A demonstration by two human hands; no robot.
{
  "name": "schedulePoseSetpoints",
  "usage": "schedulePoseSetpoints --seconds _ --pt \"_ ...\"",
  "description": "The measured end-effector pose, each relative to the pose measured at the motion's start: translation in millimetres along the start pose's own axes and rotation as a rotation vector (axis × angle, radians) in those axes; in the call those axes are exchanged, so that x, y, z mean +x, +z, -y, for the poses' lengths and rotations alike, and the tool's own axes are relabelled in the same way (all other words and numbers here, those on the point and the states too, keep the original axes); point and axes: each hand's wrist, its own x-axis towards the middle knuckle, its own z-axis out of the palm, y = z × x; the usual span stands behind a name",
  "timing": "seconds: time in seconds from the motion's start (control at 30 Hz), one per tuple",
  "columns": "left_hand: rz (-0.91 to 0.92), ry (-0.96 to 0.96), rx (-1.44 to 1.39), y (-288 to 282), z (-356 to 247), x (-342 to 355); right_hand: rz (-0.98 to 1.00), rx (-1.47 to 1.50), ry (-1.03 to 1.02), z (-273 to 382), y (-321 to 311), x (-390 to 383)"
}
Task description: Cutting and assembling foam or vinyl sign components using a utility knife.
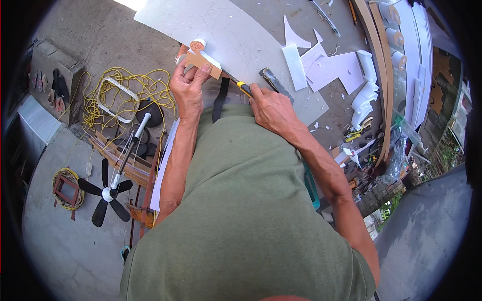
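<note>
My left hand [189, 90] is closed, with thumb and fingers pinching a brown board piece [210, 65] that has a white edge strip. At its far end is a round brown-faced part [197, 45] with a white side; whether the two are joined I cannot tell. My right hand [273, 106] is wrapped round the yellow-and-black handle of a thin-shafted tool [244, 88]. The shaft points left toward the brown piece, its tip close to the near edge; contact is unclear. A worn, dark flat-bladed tool [276, 83] lies on the white sheet just beyond my right hand.
The large white sheet [226, 30] covers the worktable. White offcuts [331, 67], a pen [325, 17] and a white curved shape [365, 93] lie at right, beside long brown strips [384, 75]. A fan [106, 193] and tangled yellow cord [120, 95] are at left.
</note>
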Motion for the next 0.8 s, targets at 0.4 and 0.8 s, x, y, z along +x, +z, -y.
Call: schedulePoseSetpoints --seconds 0.4,0.8 --pt "0.028 -0.011 -0.008 -2.1 0.1 -1.2 -0.192 0.186 -0.089 21.1 -18.4 38.0" --pt "0.043 -0.014 0.011 -4.3 -1.8 -0.9 -0.174 0.135 -0.114 27.9 -16.8 58.2"
